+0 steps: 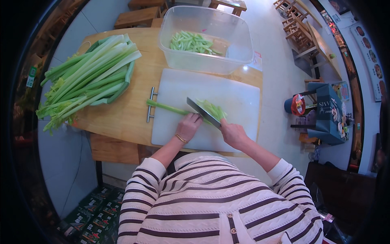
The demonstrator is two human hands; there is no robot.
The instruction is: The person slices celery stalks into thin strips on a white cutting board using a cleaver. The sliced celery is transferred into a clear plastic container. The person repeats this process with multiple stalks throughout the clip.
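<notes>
My left hand (190, 123) presses a celery stalk (167, 107) against a white plastic cutting board (176, 82). The stalk's far end reaches left across the board's metal handle (148, 105). In my right hand (234, 134) is a cleaver (203, 112), its blade slanting over the stalk close to my left fingertips. Cut celery pieces (214, 109) lie just right of the blade, which hides part of the stalk. Beyond the board, a clear plastic tub (201, 62) holds more sliced celery (190, 42).
A heap of celery stalks (91, 73) fills a green basket (129, 77) on the left of the wooden table (115, 122). Wooden stools (137, 16) stand behind it. Green cartons (97, 216) are stacked on the floor at lower left. A cloth-covered table (326, 113) stands to the right.
</notes>
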